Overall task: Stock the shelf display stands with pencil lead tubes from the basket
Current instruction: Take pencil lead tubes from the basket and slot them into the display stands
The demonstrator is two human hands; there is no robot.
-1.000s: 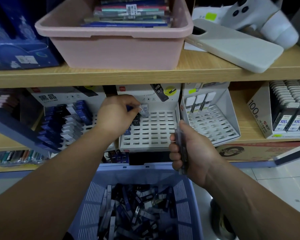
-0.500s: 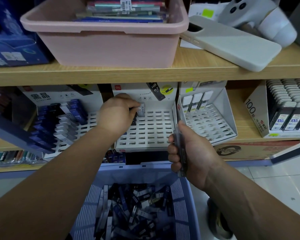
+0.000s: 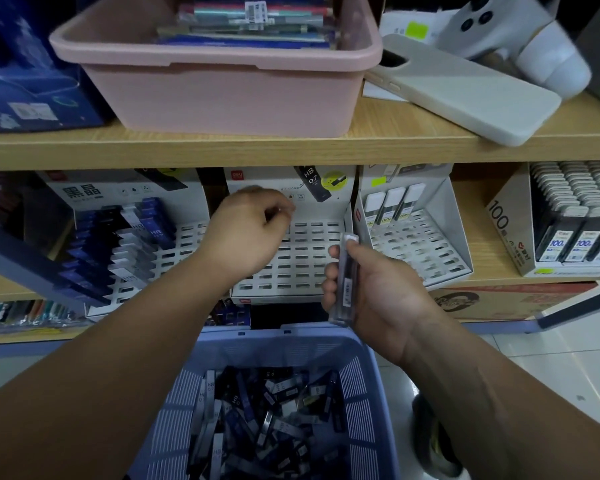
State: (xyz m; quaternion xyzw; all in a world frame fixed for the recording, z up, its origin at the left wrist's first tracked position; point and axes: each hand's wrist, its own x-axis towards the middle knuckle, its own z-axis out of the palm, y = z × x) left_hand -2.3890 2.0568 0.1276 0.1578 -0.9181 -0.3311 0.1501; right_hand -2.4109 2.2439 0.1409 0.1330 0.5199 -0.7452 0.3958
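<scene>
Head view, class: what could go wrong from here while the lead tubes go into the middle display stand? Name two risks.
1. The right hand holds several tubes stacked together, above the far rim of the blue basket. One might slip out and miss the basket.
2. The left hand hides the upper slots of the middle stand, so a tube could end up seated crooked.

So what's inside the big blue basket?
The blue basket holds a loose heap of pencil lead tubes, dark and grey, some marked HB. The heap covers the bottom, so whatever lies underneath cannot be seen.
</scene>
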